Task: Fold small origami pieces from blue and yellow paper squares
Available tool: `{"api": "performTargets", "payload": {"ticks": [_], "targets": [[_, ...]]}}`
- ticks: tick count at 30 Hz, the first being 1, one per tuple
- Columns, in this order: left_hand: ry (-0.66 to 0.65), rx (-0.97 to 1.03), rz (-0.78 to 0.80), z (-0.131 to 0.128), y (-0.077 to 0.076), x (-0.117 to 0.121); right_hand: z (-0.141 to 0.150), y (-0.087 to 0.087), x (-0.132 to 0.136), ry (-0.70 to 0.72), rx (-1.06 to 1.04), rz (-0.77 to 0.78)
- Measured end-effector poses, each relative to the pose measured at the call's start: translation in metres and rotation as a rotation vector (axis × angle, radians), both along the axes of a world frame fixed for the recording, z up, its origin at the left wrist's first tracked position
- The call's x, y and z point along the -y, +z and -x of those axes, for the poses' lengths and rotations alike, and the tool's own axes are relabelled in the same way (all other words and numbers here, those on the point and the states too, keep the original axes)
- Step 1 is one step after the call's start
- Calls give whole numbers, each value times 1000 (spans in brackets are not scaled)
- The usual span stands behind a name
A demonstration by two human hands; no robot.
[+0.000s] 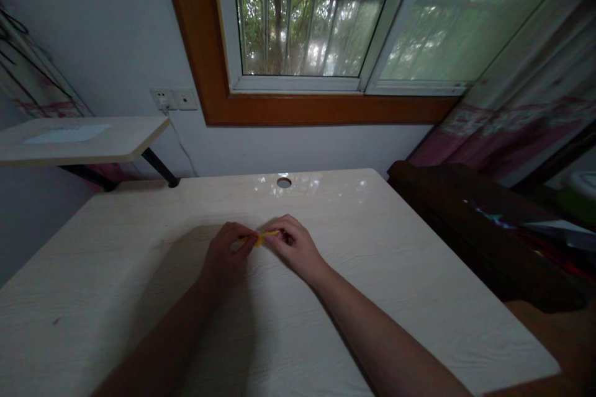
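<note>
My left hand (228, 254) and my right hand (293, 247) meet over the middle of a pale wooden desk (139, 273). Both pinch a small yellow piece (266, 236), thin and flat like folded paper, held between their fingertips just above the desk top. The fingers of both hands are curled closed round it. What the yellow piece is exactly cannot be made out in the dim light.
A round cable hole (284, 182) sits near the desk's far edge. A small shelf (84, 139) juts from the wall at the left, below a wall socket (174, 99). A barred window (298, 12) is ahead. Dark furniture (465, 217) and a curtain (526, 111) stand at the right.
</note>
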State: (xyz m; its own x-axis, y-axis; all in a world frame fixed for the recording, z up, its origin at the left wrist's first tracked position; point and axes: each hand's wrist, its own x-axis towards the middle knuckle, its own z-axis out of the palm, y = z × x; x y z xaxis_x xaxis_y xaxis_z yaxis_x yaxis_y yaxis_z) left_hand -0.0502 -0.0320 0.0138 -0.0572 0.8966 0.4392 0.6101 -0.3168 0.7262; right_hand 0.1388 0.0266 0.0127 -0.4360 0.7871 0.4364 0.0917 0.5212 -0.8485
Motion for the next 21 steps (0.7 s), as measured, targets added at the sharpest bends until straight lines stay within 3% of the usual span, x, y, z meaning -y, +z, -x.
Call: {"api": "performTargets", "payload": {"ticks": [5,21], "targets": [[-2,51,88,-2,0,0,0,-2,0,11,43,-40],[-37,42,111,-4,2,0,-2,3,4,-19,31,-39]]}}
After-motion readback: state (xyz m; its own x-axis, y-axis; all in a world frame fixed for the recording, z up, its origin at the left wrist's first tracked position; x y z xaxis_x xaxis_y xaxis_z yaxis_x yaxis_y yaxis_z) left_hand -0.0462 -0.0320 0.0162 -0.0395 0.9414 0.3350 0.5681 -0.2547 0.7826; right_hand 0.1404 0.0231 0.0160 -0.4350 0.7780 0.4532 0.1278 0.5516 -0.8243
